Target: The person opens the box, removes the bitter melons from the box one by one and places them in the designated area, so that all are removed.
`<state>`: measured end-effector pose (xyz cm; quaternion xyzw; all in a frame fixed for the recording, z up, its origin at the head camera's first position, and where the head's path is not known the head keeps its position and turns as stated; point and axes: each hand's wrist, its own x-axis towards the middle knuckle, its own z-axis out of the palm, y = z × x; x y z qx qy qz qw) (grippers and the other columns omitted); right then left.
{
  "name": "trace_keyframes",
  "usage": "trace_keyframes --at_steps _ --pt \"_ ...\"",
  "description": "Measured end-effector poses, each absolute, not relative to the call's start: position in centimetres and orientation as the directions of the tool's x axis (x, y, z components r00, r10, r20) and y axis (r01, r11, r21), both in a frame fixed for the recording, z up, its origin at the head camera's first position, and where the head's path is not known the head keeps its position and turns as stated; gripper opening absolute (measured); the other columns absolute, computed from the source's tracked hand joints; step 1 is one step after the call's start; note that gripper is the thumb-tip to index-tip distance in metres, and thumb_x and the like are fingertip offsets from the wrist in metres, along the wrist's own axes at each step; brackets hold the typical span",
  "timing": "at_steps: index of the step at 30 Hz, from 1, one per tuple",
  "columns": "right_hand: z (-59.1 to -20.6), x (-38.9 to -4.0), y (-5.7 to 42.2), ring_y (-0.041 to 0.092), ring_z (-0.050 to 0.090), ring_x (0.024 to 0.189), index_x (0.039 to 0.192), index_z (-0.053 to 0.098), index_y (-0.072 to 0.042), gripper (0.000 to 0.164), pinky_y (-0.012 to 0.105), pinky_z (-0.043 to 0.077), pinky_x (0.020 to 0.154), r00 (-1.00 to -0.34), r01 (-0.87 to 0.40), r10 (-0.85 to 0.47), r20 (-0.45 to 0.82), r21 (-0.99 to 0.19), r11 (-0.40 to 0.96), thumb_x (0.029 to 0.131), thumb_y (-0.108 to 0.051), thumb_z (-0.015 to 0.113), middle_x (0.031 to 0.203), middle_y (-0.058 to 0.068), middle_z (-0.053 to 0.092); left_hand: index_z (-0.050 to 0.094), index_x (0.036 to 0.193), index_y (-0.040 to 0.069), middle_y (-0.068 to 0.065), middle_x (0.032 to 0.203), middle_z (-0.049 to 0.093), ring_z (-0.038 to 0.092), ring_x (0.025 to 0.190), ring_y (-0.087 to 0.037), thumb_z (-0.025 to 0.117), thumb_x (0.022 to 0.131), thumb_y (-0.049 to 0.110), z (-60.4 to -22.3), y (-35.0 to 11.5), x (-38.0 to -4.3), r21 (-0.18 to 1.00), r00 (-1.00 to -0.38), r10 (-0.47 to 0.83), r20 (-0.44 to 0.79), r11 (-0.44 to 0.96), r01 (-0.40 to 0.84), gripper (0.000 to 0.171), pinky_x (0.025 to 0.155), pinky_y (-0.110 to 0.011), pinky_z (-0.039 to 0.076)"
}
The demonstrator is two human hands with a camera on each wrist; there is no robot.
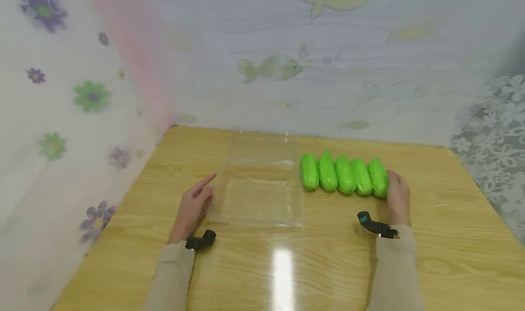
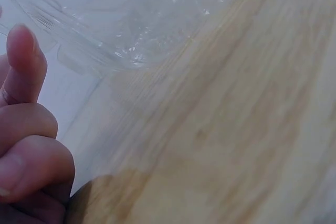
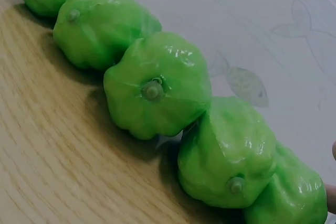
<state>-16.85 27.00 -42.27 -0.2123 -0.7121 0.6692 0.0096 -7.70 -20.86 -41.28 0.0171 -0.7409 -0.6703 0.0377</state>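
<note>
Several glossy green, ribbed toy vegetables [image 1: 345,174] lie side by side in a row on the table, each long and rounded with a small stub at the near end. At the right end of this row, my right hand [image 1: 398,197] touches the outer side of the last green vegetable [image 3: 289,190]. Only a little of its fingers shows at the edge of the right wrist view. A clear plastic clamshell box [image 1: 256,201] lies unfolded left of the row, its lid [image 1: 262,149] toward the wall. Beside the box's left edge, my left hand [image 1: 193,207] holds nothing, index finger extended and other fingers loosely curled.
The wooden table [image 1: 328,265] meets a wall [image 1: 262,101] painted with fish at the back and a flower-patterned wall [image 1: 61,174] on the left. White flower decoration [image 1: 500,138] covers a panel on the right.
</note>
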Motion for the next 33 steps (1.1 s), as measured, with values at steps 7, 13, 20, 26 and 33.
trace_keyframes --at_steps 7,13,20,26,33 --pt "-42.5 -17.1 27.1 0.013 0.016 0.131 0.14 0.027 -0.014 0.056 0.03 0.011 0.106 -0.892 0.261 0.36 -0.273 -0.962 -0.084 0.094 -0.043 0.034 0.145 0.0 0.02 0.044 0.133 0.011 -0.015 0.065 0.054 0.028 0.037 -0.008 0.051 0.091 0.03 -41.1 -20.6 -7.8 0.993 -0.998 -0.069 0.014 0.12 0.006 0.046 0.032 -0.028 0.024" --pt "-42.4 -17.1 27.4 0.011 0.016 0.13 0.139 0.032 -0.014 0.051 0.027 0.011 0.105 -0.885 0.232 0.377 -0.275 -0.96 -0.156 0.094 -0.036 0.04 0.143 -0.002 0.023 0.043 0.133 0.012 -0.018 0.068 0.054 0.029 0.037 -0.007 0.051 0.09 0.03 -40.8 -20.3 -7.7 0.991 -0.997 -0.077 -0.004 0.135 -0.015 0.047 0.034 -0.027 0.025" --pt "-42.2 -17.1 27.6 0.016 0.008 0.133 0.141 0.028 -0.016 0.055 0.034 0.009 0.106 -0.922 0.272 0.283 -0.265 -0.962 -0.016 0.093 -0.039 0.04 0.146 0.0 0.015 0.049 0.129 0.012 -0.02 0.07 0.055 0.029 0.037 -0.008 0.053 0.089 0.034 -41.4 -20.9 -7.9 0.982 -0.995 -0.1 0.007 0.189 -0.012 0.047 0.033 -0.029 0.026" --pt "-41.7 -17.1 27.7 0.018 0.006 0.133 0.143 0.021 -0.016 0.06 0.035 0.008 0.106 -0.927 0.302 0.244 -0.284 -0.953 0.037 0.092 -0.041 0.039 0.148 0.002 0.009 0.054 0.124 0.022 -0.013 0.073 0.057 0.035 0.045 -0.012 0.051 0.085 0.047 -42.3 -21.3 -8.7 0.937 -0.993 -0.112 0.041 0.349 -0.001 0.047 0.039 -0.03 0.031" --pt "-41.8 -16.4 28.1 0.021 0.0 0.134 0.143 0.013 -0.009 0.073 0.036 0.004 0.106 -0.924 0.361 0.162 -0.346 -0.93 0.072 0.089 -0.048 0.043 0.148 0.005 0.001 0.056 0.122 0.024 -0.01 0.074 0.057 0.037 0.049 -0.014 0.05 0.084 0.051 -43.2 -21.3 -8.1 0.923 -0.99 -0.138 0.01 0.381 -0.043 0.047 0.045 -0.03 0.033"
